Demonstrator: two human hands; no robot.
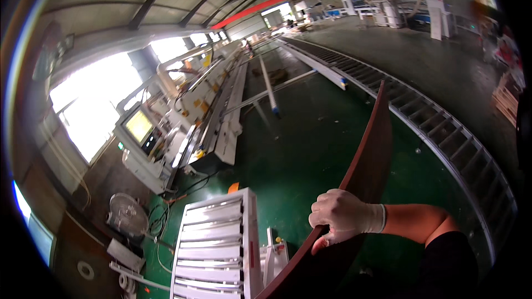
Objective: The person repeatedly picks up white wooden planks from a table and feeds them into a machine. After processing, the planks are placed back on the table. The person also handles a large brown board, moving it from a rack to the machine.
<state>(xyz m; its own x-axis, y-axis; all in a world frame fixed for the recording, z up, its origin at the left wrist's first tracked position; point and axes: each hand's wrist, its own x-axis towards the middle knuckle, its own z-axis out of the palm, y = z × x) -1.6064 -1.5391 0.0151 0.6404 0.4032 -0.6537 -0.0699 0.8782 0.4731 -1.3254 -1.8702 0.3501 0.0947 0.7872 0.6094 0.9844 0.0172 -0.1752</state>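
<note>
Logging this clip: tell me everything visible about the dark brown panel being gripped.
The panel is a thin, flat board, dark reddish-brown, probably laminated wood, with a smooth lighter brown edge strip. It stands on edge and runs from the lower middle of the picture up to the right, bent by the lens. A white-gloved hand grips its top edge, fingers curled over. Its lower end leaves the picture. Behind it are the green floor and a roller conveyor.

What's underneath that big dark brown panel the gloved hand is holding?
Under the dark brown panel held by the gloved right hand, green floor shows, with a white roller table beside its lower end. Whatever lies directly beneath the panel's lower part is covered.
</note>
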